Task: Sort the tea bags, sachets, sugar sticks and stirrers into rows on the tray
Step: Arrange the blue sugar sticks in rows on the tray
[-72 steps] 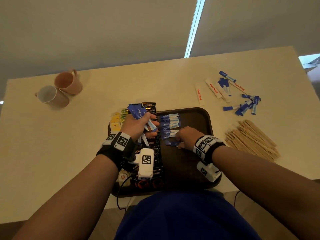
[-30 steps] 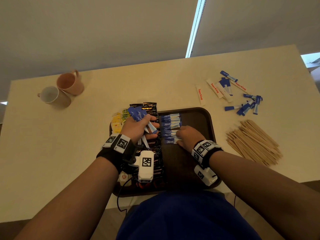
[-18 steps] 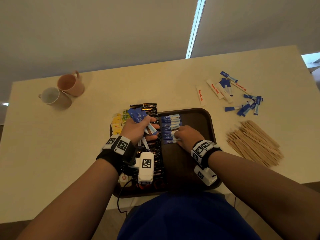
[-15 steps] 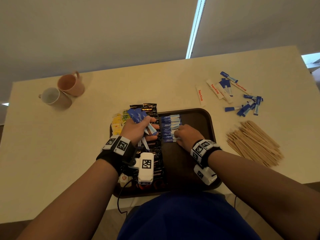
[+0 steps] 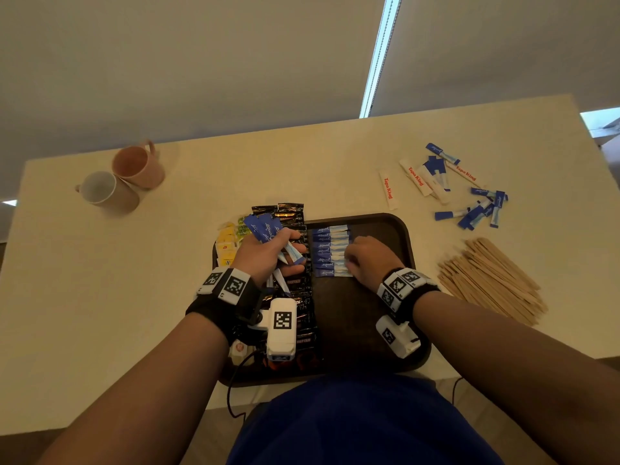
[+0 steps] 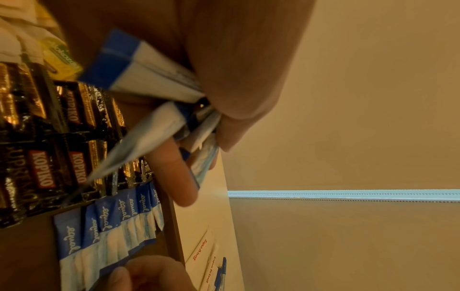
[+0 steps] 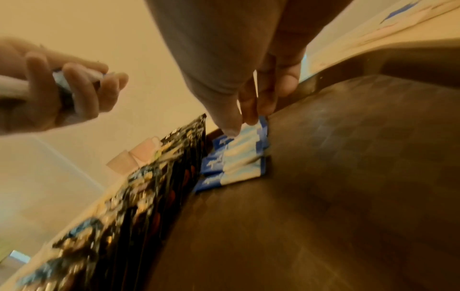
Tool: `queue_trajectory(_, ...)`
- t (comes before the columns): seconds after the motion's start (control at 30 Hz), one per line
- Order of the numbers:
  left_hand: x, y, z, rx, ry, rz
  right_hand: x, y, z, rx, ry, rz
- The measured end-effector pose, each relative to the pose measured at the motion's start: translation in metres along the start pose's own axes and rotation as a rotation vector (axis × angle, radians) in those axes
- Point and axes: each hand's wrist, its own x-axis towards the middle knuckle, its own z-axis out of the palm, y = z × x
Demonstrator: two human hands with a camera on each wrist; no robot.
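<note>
Blue sweetener sticks (image 5: 268, 231) fan from our clenched left hand (image 5: 265, 255), just beside our right hand (image 5: 364, 255) pinching the row (image 5: 330, 251).

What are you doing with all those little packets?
A person is sorting drink packets into rows on a brown tray. The left hand holds a bunch of blue sugar sticks in its grip. The right hand is touching the row of blue sticks already laid on the tray, beside a row of black coffee sachets. More sticks and wooden stirrers wait on the table.
</note>
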Motion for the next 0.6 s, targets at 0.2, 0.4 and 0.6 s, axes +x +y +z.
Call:
queue_trajectory(0.2,-0.001,0.003,0.005,-0.106,-0.034,-0.012,-0.001,-0.012,-0.042,0.324,0.307,0.124)
queue_trajectory(0.4,-0.003,0.008,0.013,-0.196,-0.069,-0.022,0.002,-0.054,-0.081,0.602,0.224,-0.040)
queue_trajectory(0.6,-0.011,0.007,0.010,0.004,-0.263,0.053,-0.001,-0.064,-0.086,0.626,0.069,-0.160)
